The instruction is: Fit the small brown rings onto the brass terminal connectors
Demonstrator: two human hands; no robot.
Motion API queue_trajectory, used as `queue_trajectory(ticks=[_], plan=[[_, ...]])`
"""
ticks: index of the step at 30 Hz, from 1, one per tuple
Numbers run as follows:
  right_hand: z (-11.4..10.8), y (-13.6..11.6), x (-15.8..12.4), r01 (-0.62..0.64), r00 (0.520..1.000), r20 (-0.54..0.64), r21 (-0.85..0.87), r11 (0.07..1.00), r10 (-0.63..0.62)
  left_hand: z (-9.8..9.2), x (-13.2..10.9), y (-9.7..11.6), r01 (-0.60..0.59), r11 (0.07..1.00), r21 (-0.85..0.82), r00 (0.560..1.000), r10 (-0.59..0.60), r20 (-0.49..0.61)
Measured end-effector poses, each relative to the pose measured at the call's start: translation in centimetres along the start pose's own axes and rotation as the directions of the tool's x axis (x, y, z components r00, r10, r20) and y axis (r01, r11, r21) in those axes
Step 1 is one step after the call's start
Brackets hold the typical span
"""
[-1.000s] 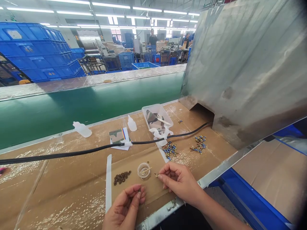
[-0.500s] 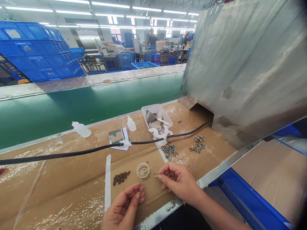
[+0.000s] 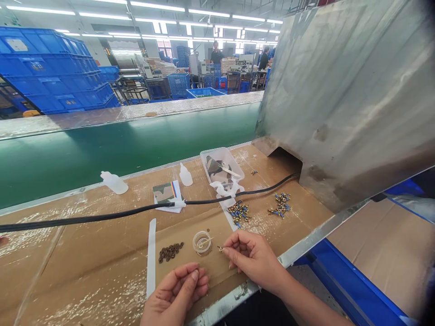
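My right hand (image 3: 246,253) pinches a small brass-coloured part (image 3: 220,249) between thumb and forefinger, its thin dark end pointing left. My left hand (image 3: 185,287) is closed, thumb against the forefinger; whatever lies between those fingertips is hidden. Beyond the left hand is a cluster of small dark brown rings (image 3: 170,251) on brown paper. A small round clear cup (image 3: 202,242) with a thin stick across it stands between the two hands. Past my right hand lies a pile of small blue-and-brass parts (image 3: 239,213), with a second pile (image 3: 280,204) farther right.
A black cable (image 3: 118,216) crosses the cardboard-covered bench. Behind it are two white squeeze bottles (image 3: 114,182), a camouflage-patterned piece (image 3: 163,193) and a clear plastic tub (image 3: 234,158). A metal hood (image 3: 340,104) rises at right; a green conveyor (image 3: 152,140) runs behind.
My left hand has shifted slightly, with its fingertips rolled closer together. My right hand holds the small brass part in nearly the same place.
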State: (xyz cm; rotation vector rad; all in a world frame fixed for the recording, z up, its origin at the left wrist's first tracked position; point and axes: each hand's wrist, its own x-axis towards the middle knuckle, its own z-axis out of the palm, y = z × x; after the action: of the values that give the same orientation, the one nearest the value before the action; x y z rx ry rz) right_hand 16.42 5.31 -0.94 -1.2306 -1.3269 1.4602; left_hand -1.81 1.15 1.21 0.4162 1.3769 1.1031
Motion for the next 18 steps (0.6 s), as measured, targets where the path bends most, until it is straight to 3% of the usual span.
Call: queue_trajectory(ticks=[18], plan=[[0.04,0.23,0.01,0.002,1.000,-0.004,-0.053,0.999,-0.002,-0.10,0.12,-0.18,-0.031,0.999,0.026,0.998,0.030,0.051]])
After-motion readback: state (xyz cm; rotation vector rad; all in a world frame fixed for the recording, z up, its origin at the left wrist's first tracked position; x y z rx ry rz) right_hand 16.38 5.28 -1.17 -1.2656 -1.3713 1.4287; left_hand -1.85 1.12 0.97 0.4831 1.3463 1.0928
